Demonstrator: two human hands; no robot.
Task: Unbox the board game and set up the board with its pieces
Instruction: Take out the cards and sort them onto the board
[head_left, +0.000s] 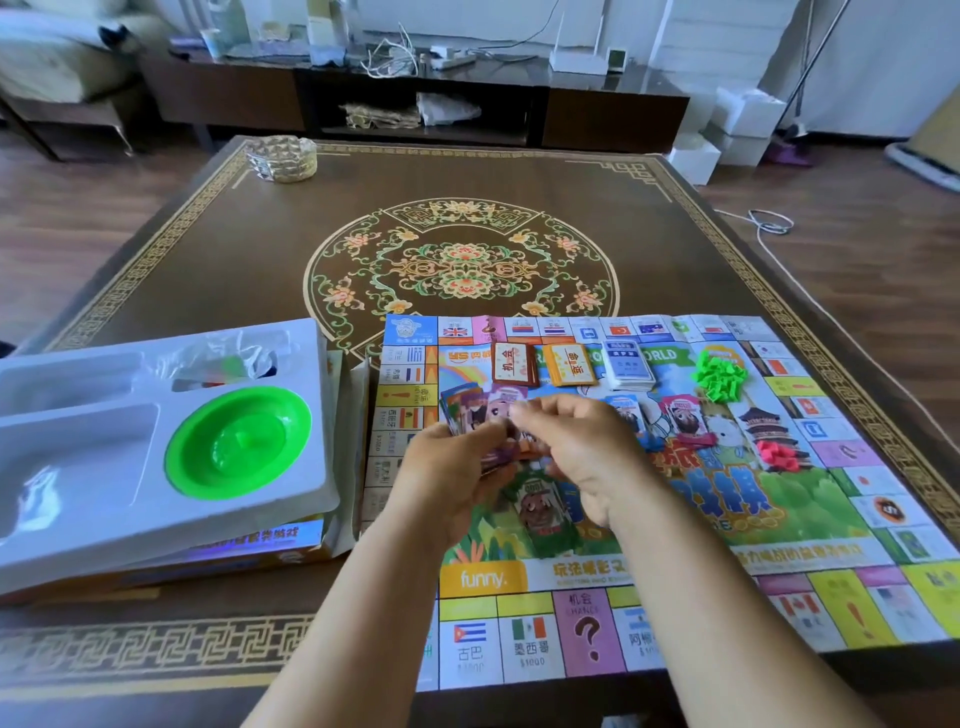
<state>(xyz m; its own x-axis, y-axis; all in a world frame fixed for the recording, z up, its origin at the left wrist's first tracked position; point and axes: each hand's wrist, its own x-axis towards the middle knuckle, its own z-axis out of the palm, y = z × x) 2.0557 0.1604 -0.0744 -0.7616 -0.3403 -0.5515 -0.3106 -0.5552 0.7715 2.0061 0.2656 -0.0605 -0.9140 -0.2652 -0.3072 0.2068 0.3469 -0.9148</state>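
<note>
Board: the paper board lies unfolded and flat on the near right part of the table, its near edge at the table's front edge.
Left hand: the left hand is over the board's left-centre, fingers curled round a fanned stack of notes (purple and orange faces show above the thumb).
Right hand: the right hand is just beside the left, thumb and fingertips pinching at the same notes where the two hands meet; the exact contact is blurred.
Loose notes: a green note lies on the board under the hands; a blue note and a pink note lie on the board to the right.
Decks: a red deck, an orange deck and a white deck sit in a row near the board's far edge, apart from one another.
Houses: a green pile lies right of the white deck; a pink pile lies nearer, on the board's right side.
Tray: the white tray rests tilted on the box left of the board, holding a green bowl and a clear bag.
Far corner: a glass dish stands on the table's far left.
</note>
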